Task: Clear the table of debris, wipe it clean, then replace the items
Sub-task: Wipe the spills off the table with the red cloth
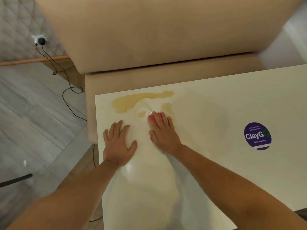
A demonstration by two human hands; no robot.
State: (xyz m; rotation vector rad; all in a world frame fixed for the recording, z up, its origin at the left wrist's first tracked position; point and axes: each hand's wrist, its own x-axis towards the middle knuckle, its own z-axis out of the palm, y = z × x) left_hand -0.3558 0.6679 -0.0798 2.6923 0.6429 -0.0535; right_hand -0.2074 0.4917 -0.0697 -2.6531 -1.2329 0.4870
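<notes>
A white table (207, 123) carries a yellowish spill (126, 103) near its far left corner, with smaller wet patches beside it. My left hand (118, 143) lies flat on the tabletop just short of the spill, fingers spread and straight. My right hand (163, 131) presses flat on the table at the spill's near edge. A small pink thing (152, 117) shows under its fingertips; I cannot tell what it is. A smeared, wiped trail runs from the spill toward my right hand.
A round purple "ClayGo" sticker (257, 136) sits on the table's right part. A beige cushioned bench (149, 30) stands behind the table. On the left floor lie a black cable (69, 90) from a wall socket (39, 39), a white scrap (25, 163) and a dark bar (16, 180).
</notes>
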